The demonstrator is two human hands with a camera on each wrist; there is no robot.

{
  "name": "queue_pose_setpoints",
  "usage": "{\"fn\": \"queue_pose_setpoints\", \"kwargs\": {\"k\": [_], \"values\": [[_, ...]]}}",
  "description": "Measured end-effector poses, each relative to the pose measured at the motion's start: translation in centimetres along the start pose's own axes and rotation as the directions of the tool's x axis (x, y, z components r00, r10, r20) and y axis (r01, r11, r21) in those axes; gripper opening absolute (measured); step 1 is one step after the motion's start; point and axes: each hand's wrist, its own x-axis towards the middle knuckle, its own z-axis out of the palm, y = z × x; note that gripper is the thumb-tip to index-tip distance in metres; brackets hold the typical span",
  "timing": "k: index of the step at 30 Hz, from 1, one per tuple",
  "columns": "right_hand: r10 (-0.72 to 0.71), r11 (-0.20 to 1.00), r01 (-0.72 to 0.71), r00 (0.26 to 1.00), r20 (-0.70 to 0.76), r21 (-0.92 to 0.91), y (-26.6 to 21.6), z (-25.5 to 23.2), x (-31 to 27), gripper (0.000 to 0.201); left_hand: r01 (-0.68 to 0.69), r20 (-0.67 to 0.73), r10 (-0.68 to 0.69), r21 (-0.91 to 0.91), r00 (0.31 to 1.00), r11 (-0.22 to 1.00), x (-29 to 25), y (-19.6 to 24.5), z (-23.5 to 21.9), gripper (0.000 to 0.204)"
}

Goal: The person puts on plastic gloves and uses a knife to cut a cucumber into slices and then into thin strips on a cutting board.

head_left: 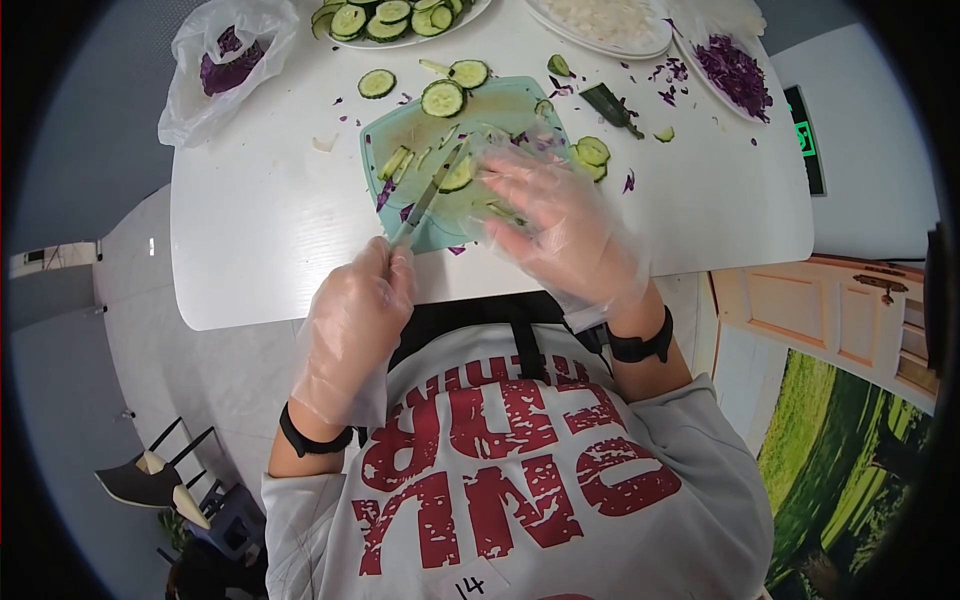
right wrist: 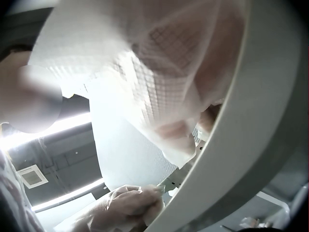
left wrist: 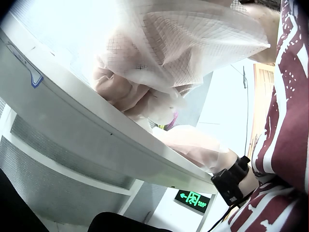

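In the head view my gloved left hand (head_left: 355, 315) grips a knife (head_left: 428, 200) by its handle, with the blade slanting over the green cutting board (head_left: 435, 235). My gloved right hand (head_left: 565, 225) lies over the board's right side, fingers extended toward a cucumber slice (head_left: 457, 175) beside the blade; its fingertips are partly blurred by the glove. Thin cucumber strips (head_left: 395, 163) and purple cabbage bits lie on the board. A larger cucumber slice (head_left: 443, 99) lies at its back edge. Glove plastic fills much of both wrist views.
Behind the board stand a plate of cucumber slices (head_left: 385, 28), white plates with pale shreds (head_left: 605, 22) and a plate of shredded purple cabbage (head_left: 735, 78). A plastic bag with cabbage (head_left: 228, 70) is back left. A cucumber end (head_left: 610, 108) and slices (head_left: 592, 152) lie right of the board.
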Motion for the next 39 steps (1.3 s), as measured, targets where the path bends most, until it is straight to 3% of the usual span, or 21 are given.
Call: {"fn": "queue_pose_setpoints", "kwargs": {"k": [9, 12, 17, 21, 25, 27, 30, 32, 37, 39], "values": [[0.003, 1.000, -0.002, 1.000, 0.022, -0.025, 0.1, -0.1, 0.0, 0.039, 0.094, 0.069, -0.088, -0.079, 0.994, 0.992, 0.3, 0.0, -0.2, 0.024], [-0.004, 1.000, 0.005, 0.999, 0.036, -0.020, 0.0, -0.3, -0.1, 0.046, 0.033, 0.060, -0.028, -0.073, 0.998, 0.997, 0.1, -0.1, -0.4, 0.024], [0.187, 0.979, -0.188, 0.982, 0.012, 0.074, -0.9, -0.2, 0.2, 0.064, 0.138, 0.132, -0.120, -0.133, 0.984, 0.982, -0.2, 0.8, -1.2, 0.020], [0.084, 0.996, -0.084, 0.996, 0.000, -0.005, -0.6, -0.4, 0.4, 0.064, 0.131, 0.112, -0.111, -0.193, 0.987, 0.972, -0.4, 0.9, -1.4, 0.016], [0.091, 0.996, -0.091, 0.995, -0.028, 0.003, -1.2, -1.1, 0.5, 0.050, 0.054, 0.061, -0.043, -0.205, 0.997, 0.977, -0.4, 0.7, -1.4, 0.019], [0.114, 0.993, -0.113, 0.992, -0.045, 0.011, -1.2, -1.4, 0.6, 0.044, -0.049, 0.002, 0.050, -0.172, 0.999, 0.984, -0.3, 0.7, -1.4, 0.016], [0.038, 0.998, -0.030, 0.989, -0.146, 0.056, -0.6, -1.7, 0.7, 0.029, -0.126, 0.003, 0.129, -0.170, 0.992, 0.977, -0.3, 0.4, -1.6, 0.015], [-0.072, 0.997, 0.065, 0.977, -0.202, -0.042, -0.6, -2.2, 0.8, 0.023, -0.126, -0.004, 0.128, -0.178, 0.992, 0.976, -0.2, 0.8, -1.8, 0.014], [-0.095, 0.993, 0.074, 0.966, -0.242, -0.094, 0.8, -2.1, 0.5, 0.019, -0.119, -0.009, 0.120, -0.194, 0.993, 0.974, -0.2, 0.6, -1.9, 0.014], [-0.109, 0.992, 0.084, 0.950, -0.291, -0.096, 1.4, -2.3, 0.4, 0.018, -0.018, -0.009, 0.016, -0.264, 1.000, 0.964, -0.4, 0.1, -1.6, 0.014]]}}
